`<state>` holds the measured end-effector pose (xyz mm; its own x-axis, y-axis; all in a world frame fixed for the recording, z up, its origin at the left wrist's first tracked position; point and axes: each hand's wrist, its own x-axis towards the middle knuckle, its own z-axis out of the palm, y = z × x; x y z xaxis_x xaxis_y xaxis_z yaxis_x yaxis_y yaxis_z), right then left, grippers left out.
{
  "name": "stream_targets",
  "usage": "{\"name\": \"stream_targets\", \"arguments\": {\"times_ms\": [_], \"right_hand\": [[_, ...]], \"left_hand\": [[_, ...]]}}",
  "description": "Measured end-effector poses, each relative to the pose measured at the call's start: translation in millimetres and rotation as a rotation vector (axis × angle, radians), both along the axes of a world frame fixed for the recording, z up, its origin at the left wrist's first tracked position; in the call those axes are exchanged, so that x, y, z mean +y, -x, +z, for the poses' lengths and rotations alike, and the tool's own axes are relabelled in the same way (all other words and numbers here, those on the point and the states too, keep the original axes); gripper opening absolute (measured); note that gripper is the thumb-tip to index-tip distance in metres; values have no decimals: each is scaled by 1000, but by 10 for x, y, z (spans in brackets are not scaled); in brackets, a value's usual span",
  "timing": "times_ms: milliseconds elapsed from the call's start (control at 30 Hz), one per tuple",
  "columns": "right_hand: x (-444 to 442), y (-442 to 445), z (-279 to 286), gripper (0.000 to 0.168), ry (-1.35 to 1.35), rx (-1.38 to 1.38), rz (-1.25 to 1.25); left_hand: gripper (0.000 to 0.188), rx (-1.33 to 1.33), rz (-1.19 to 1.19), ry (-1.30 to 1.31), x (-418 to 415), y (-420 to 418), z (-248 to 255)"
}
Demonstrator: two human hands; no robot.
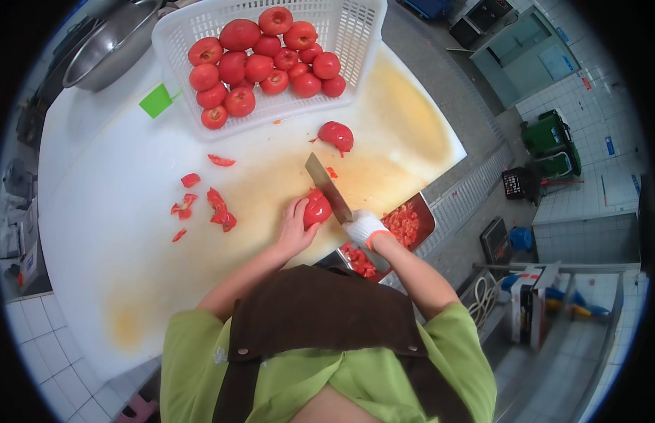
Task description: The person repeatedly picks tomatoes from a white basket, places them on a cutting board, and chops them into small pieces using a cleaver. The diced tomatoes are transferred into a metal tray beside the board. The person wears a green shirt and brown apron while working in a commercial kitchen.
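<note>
My left hand (pixel 297 227), bare, holds a peeled-looking red tomato (pixel 317 208) against the white cutting board (pixel 121 195). In a white knit glove with an orange cuff, my right hand (pixel 364 227) grips a cleaver (pixel 330 190), its blade just right of that tomato. Beyond the blade lies a cut tomato (pixel 336 137). Tomato scraps (pixel 218 210) are scattered left of my hands. Chopped tomato (pixel 401 224) fills part of a metal tray (pixel 427 224) below the board's edge, partly hidden by my right forearm.
A white perforated plastic basket (pixel 200 129) with several cored tomatoes stands at the board's far side. Left of it are a green tag (pixel 156 101) and a large steel bowl (pixel 113 50). Green bins (pixel 549 137) and a metal rack (pixel 568 269) stand off to the right.
</note>
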<state>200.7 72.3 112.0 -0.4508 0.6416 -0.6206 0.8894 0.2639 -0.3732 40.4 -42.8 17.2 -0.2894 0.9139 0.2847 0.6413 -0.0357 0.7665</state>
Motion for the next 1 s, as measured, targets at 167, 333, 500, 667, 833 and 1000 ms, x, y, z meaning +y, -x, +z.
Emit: {"name": "stream_targets", "arguments": {"times_ms": [167,333,500,667,833,1000], "right_hand": [[-257,-193,736,36,7,-111,105],[-277,-301,814,32,149,-224,30],[73,41,-123,25,60,-299,701],[56,377,-310,26,-8,-48,136],[-51,369,321,30,-21,11,88],[-298,50,869,31,3,-190,223]], "left_hand": [[63,-21,7,22,-38,12,0],[61,-24,15,-15,-52,7,-80],[63,-40,-55,-30,-38,59,-119],[61,-52,-21,-50,-93,39,-99],[58,-41,-6,-80,-144,48,-166],[57,-45,27,-74,-143,12,-129]]}}
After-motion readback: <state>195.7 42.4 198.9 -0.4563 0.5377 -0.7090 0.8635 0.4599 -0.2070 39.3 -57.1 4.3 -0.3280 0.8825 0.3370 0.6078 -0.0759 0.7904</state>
